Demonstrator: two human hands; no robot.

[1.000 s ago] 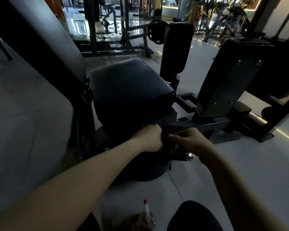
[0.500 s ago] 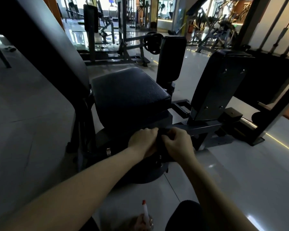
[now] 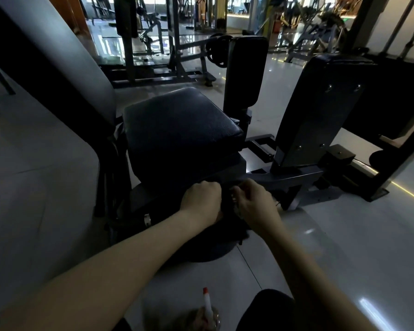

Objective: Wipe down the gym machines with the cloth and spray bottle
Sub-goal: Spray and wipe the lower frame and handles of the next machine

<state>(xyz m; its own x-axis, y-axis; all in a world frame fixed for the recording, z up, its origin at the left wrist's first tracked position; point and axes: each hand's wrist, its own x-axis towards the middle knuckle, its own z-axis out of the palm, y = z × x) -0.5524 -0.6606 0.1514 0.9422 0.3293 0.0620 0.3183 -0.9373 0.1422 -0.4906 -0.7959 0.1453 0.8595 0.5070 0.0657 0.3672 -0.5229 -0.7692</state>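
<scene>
Left hand (image 3: 201, 199), right hand (image 3: 253, 205) gripping cloth (image 3: 227, 209) below seat (image 3: 177, 125), spray bottle (image 3: 207, 306) nearby

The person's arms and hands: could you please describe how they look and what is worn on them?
The left forearm and right forearm are bare, no sleeves in view. The left hand and right hand wear no gloves; no watch, ring or bracelet shows.

Head view, downward (close) onto machine (image 3: 179, 130)
</scene>
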